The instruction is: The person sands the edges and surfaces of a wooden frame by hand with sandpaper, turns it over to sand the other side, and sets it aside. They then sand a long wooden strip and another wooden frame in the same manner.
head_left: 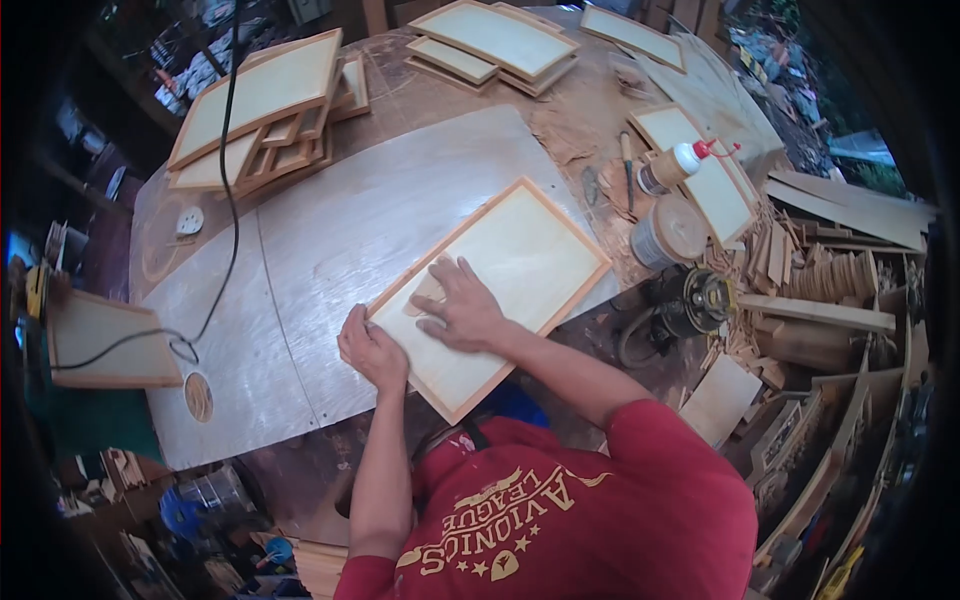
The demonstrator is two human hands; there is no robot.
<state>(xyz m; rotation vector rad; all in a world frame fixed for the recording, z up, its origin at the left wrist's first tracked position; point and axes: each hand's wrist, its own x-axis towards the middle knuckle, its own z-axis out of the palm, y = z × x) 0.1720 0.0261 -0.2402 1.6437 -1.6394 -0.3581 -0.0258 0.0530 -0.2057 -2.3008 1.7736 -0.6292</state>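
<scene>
A wood-framed panel (500, 300) with a pale face lies slantwise on the bench in front of me. My left hand (373, 348) is closed around its left edge, fingers curled over the frame. On the panel's face, my right hand (462, 305) presses down with its fingers partly spread. Beneath those fingers shows a small tan piece that looks like sandpaper (428, 292), mostly covered by the hand.
Framed panels are stacked at the back left (260, 95) and back centre (495, 40). To the right stand a red-capped glue bottle (672, 168), a round tub (668, 232) and a power tool (695, 302). A black cable (233, 150) hangs on the left.
</scene>
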